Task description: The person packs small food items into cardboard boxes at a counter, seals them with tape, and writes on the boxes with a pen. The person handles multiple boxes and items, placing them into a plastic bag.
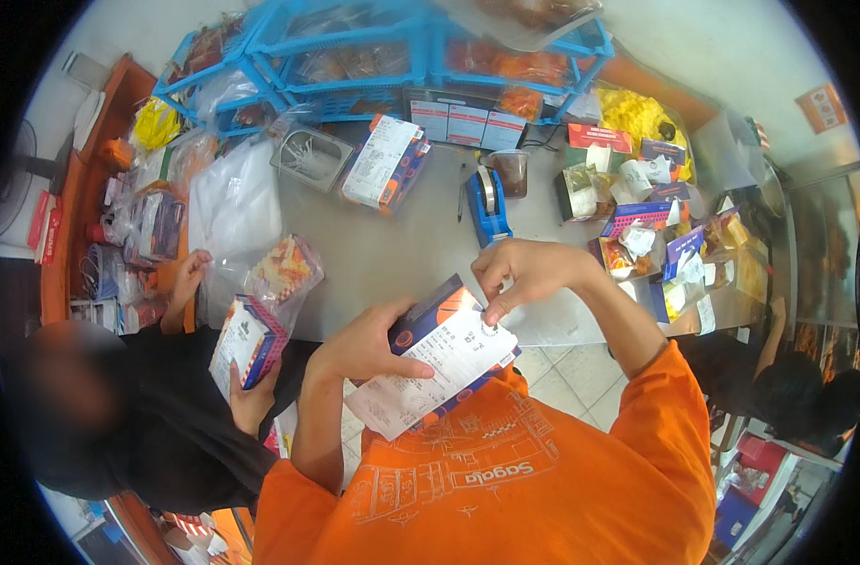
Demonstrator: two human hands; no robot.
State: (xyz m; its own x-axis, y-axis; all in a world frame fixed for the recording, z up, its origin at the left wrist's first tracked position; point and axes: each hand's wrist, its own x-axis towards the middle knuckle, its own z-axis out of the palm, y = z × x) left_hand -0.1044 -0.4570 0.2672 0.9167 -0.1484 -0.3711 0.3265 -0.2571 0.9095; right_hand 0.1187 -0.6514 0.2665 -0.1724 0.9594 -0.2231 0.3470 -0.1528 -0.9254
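My left hand [370,346] holds a purple-and-orange cardboard food box [430,314] in front of my chest, its thumb across a long printed paper receipt [444,367]. The receipt lies over the box's top face, and its lower end hangs past the box. My right hand [536,275] is at the far right corner of the box, thumb and fingertips pinched at the receipt's upper edge. Whether a strip of tape is between those fingertips is too small to tell. Just beyond my right hand stands a blue tape dispenser [488,205] on the metal table [416,247].
Another box with a receipt [384,162], a metal tray [312,157] and a plastic cup [510,173] stand farther back. Blue crates [338,49] line the wall. Packed food boxes [642,219] crowd the right. A co-worker's hand [257,399] at left holds a box [246,335].
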